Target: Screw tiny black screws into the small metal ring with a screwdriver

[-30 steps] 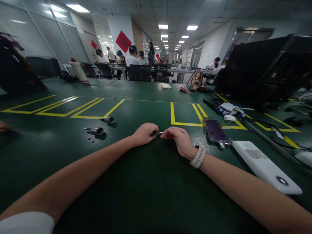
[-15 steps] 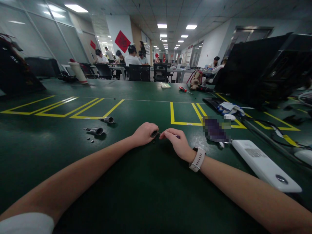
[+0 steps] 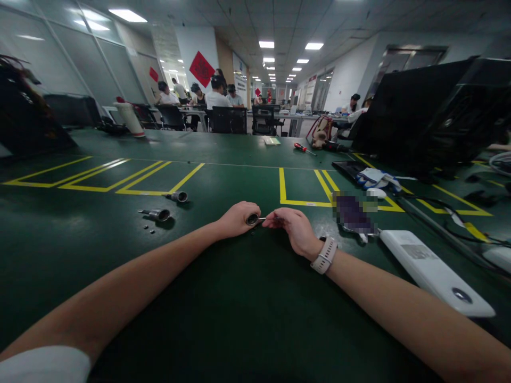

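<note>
At the centre of the frame, just above a dark green counter [image 3: 239,308], our left grip [image 3: 238,217] is clenched around a small metal cup [image 3: 252,218], its round, hollow mouth turned towards us. Beside it, our right grip [image 3: 293,229] appears to be pinching a thin metal rod [image 3: 262,218], whose exposed end points at the cup's rim; we cannot tell whether the two touch. A pale watch [image 3: 325,256] circles the right wrist.

Two similar cups lie on their sides left of centre, a nearer one [image 3: 160,215] and a farther one [image 3: 181,197], each with a narrow stem pointing left. Small dark nuts [image 3: 152,231] sit just below the nearer one.

We judge the held cup stiff and hard to dent, solid for its size yet light enough for one palm. Its smooth, curved wall may roll or slip, so we would wrap the fingers around the outside, leaving the mouth uncovered. The rod looks slim and rigid, best pinched well back from its tip.
</note>
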Tool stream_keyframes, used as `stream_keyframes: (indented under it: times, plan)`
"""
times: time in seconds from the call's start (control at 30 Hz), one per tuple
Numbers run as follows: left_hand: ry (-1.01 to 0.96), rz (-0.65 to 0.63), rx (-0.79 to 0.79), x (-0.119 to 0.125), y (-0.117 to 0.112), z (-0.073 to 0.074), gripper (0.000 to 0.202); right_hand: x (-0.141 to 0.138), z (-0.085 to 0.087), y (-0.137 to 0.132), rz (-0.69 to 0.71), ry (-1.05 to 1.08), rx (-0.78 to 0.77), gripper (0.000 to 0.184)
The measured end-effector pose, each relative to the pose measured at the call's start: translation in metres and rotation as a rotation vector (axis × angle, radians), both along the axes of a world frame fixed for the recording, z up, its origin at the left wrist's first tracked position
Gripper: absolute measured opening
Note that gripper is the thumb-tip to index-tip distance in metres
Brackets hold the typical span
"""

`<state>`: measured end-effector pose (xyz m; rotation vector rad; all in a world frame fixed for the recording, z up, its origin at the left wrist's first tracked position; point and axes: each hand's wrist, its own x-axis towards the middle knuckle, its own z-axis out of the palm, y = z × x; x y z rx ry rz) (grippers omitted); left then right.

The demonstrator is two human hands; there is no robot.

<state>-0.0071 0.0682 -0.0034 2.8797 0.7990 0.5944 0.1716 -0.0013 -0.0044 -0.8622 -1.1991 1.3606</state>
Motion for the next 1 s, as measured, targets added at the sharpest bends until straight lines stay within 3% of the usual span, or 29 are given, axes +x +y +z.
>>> stream_keyframes:
  times: [0.37,0.63,0.87,1.0]
  plan:
    - [0.027,0.146,0.040,0.0019,-0.0002,0.0014,0.007,0.0003,-0.0079,0.0015,-0.114,0.017,0.082,0.024]
    - [0.029,0.189,0.000,0.0030,-0.0008,0.0020,0.010,-0.0004,-0.0058,-0.0006,-0.113,0.008,0.086,0.022]
    - [-0.102,0.259,-0.103,0.0012,0.0025,-0.0002,0.017,-0.0002,-0.0045,0.0004,-0.287,0.070,0.121,0.020]
    - [-0.171,0.279,-0.184,0.0001,0.0043,0.0011,0.020,-0.0011,-0.0082,0.0037,-0.315,0.004,0.079,0.013]
